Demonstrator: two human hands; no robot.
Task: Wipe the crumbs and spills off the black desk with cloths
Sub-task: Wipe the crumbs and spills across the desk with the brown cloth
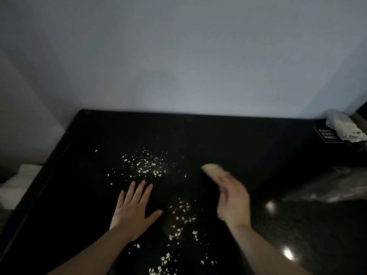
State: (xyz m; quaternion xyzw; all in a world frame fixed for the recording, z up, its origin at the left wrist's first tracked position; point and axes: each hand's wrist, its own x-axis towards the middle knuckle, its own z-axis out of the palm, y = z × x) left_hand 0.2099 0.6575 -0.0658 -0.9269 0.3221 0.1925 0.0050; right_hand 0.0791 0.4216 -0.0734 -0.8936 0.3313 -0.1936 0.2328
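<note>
Left hand is lying flat on the desk, palm down, fingers spread wide and straight, thumb angling out to the right. It is holding nothing. Its fingertips are pointing at the far patch of crumbs, which is sitting just beyond them near the middle of the black top.

A second trail of crumbs is running from just right of that thumb toward the near edge, between the two forearms, with loose flakes scattered around it.

Right hand is hovering edge-on over the desk to the right of both patches, and it is badly blurred. A tan strip is showing at its fingertips, reaching up and left toward the far patch. It may be a cloth, but the blur is hiding that, and I cannot tell whether the fingers are pinching it or lying straight along it.

Over in the far right corner a crumpled cloth is resting on the desk, well apart from both hands, partly covering a small label with white print too small to read.

To the right, a speckled counter is catching bright glints of light. Off the left edge, something white is sitting lower down.
</note>
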